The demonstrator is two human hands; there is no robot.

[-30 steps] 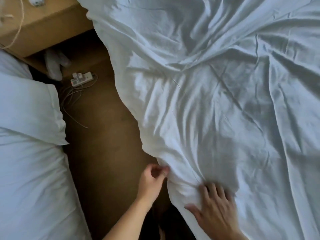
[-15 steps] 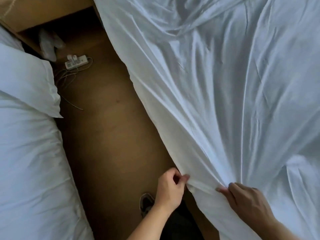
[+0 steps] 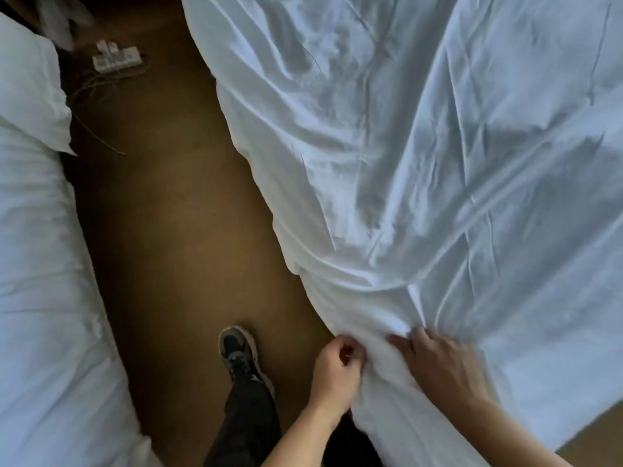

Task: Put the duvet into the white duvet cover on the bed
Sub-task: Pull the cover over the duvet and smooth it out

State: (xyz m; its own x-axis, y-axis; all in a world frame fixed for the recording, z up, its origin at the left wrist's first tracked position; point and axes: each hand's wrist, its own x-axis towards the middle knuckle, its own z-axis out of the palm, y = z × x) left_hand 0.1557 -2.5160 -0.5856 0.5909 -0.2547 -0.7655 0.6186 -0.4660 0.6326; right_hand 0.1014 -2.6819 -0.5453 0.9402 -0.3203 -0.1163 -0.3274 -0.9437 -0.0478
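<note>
It was a bedroom: a white-sheeted bed and a rumpled white duvet cover lay either side of a brown floor.

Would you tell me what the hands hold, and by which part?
The left hand pinches the white duvet cover at its near edge; the right hand grips the same edge beside it.

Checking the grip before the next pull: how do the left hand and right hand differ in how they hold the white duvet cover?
The left hand pinches the hanging edge of the duvet cover, fingers curled tight; the right hand lies on top of it, back up, fingers hooked into bunched folds. The left hand looks sharp, the right hand blurred. Both grip the same bunched corner, close together.
</note>
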